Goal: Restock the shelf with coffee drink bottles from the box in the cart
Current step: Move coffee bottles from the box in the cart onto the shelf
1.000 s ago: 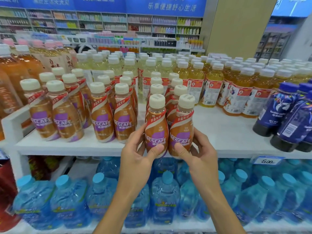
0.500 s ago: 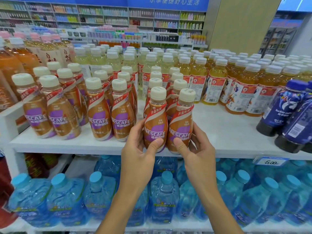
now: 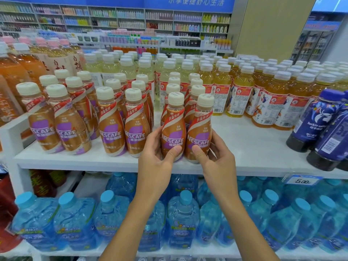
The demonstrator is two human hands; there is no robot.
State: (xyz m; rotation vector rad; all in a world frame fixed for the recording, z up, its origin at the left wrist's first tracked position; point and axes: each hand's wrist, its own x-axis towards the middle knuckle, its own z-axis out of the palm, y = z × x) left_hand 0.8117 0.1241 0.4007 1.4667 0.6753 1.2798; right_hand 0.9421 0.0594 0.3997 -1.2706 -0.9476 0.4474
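Shop aisle, white shelf. Left hand and right hand each grip one coffee bottle at front edge. Advice: seat bases flat, labels forward, then release.

white shelf carries coffee bottles, tea bottles, dark-blue bottles.

The left coffee bottle and the right coffee bottle are small and brown, with cream caps and purple-and-white labels. They stand upright and touching at the front of the white shelf. The left hand and the right hand each hold one low down. More coffee bottles stand in rows behind them and to the left.
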